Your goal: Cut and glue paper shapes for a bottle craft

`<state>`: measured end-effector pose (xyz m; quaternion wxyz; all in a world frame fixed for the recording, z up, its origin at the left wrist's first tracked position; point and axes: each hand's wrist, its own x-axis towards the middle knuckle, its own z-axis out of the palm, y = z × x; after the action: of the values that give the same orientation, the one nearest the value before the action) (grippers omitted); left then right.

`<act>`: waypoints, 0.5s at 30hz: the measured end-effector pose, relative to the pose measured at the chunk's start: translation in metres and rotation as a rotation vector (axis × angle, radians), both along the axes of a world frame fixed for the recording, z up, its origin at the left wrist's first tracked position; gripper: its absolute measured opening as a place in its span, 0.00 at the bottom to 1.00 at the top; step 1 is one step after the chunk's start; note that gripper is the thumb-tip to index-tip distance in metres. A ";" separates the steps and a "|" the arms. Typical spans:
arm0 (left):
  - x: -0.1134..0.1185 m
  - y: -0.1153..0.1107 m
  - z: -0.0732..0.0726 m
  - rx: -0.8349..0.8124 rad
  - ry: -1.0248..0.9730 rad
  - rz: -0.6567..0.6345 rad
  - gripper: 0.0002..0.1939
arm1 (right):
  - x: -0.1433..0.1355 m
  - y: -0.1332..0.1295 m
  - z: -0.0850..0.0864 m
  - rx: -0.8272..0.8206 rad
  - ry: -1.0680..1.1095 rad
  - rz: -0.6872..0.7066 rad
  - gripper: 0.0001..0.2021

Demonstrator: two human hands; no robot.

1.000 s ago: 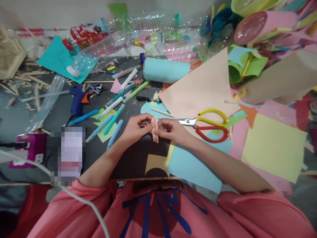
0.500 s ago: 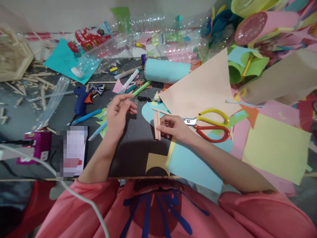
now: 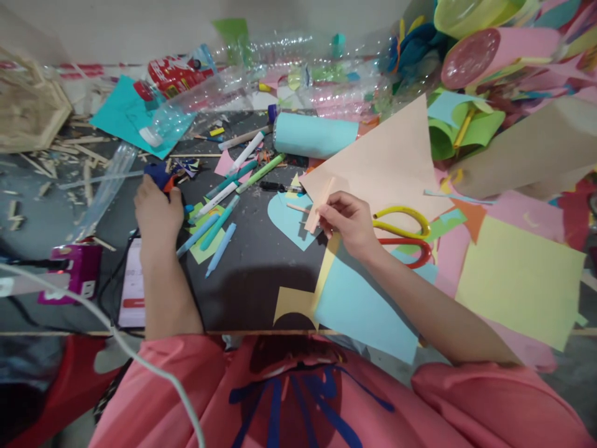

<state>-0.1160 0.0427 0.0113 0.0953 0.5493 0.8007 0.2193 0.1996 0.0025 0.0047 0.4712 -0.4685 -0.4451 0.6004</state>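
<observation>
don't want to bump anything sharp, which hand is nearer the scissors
Right. The right hand hides the blade end of the scissors in this view; the left hand is much farther left, at the blue glue gun.

Wearing loose coral-pink top [image 3: 396, 426] across bottom of frame, marked with blue streaks [image 3: 275, 407] fanning over darker red patch [image 3: 288, 407]. Cut with short, wide sleeves [image 3: 471, 389], lower left and right.

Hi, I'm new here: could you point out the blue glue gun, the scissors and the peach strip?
Blue glue gun [image 3: 159, 175]: head view, on its uncovered blue body.
Scissors [image 3: 411, 234]: head view, on the yellow handle.
Peach strip [image 3: 320, 201]: head view, near mid-length.
</observation>
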 end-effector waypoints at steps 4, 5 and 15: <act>0.019 0.001 0.013 -0.138 0.104 0.183 0.27 | 0.001 0.002 -0.001 -0.020 -0.015 0.000 0.22; 0.022 0.001 0.016 -0.154 0.113 0.193 0.27 | 0.001 0.002 -0.002 -0.025 -0.018 -0.003 0.22; 0.015 -0.001 0.012 -0.029 -0.003 0.231 0.25 | 0.002 0.006 -0.008 -0.098 0.105 -0.071 0.16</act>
<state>-0.1013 0.0421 0.0234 0.0787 0.4516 0.8616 0.2179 0.2016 0.0085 -0.0030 0.4915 -0.4741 -0.3730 0.6281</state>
